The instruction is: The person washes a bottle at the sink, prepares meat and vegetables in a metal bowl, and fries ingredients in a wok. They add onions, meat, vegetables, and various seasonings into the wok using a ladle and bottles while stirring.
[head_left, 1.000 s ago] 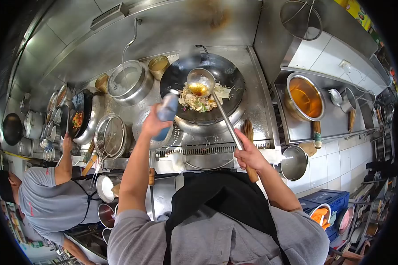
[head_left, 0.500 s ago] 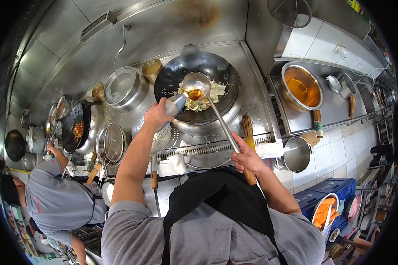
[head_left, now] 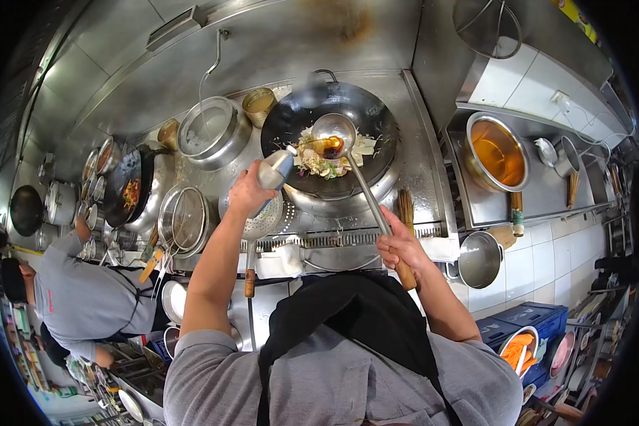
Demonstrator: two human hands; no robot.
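Note:
My left hand [head_left: 250, 190] is wrapped round a squeeze bottle [head_left: 271, 174], which is tilted with its tip near the ladle's bowl. In my right hand [head_left: 402, 245] is the handle of a long metal ladle [head_left: 367, 190]. The ladle's bowl holds dark brown and amber liquid [head_left: 331, 147] and hangs over the black wok [head_left: 376, 117]. Pale shredded food [head_left: 312, 162] with green and purple bits lies in the wok below it. My left hand partly hides a perforated strainer [head_left: 266, 221].
A co-worker [head_left: 92, 298] stands at the left, beside a second wok [head_left: 124, 195] with food. Left of my wok are a metal pot [head_left: 231, 145] and mesh strainers [head_left: 184, 220]. At right stand a pot of amber liquid [head_left: 495, 153] and an empty pot [head_left: 480, 260]; a blue crate [head_left: 522, 316] sits below.
The bottle has gone from more upright beside the wok to tilted towards the ladle. The liquid in the ladle looks darker. The co-worker's arm has moved away from the second wok.

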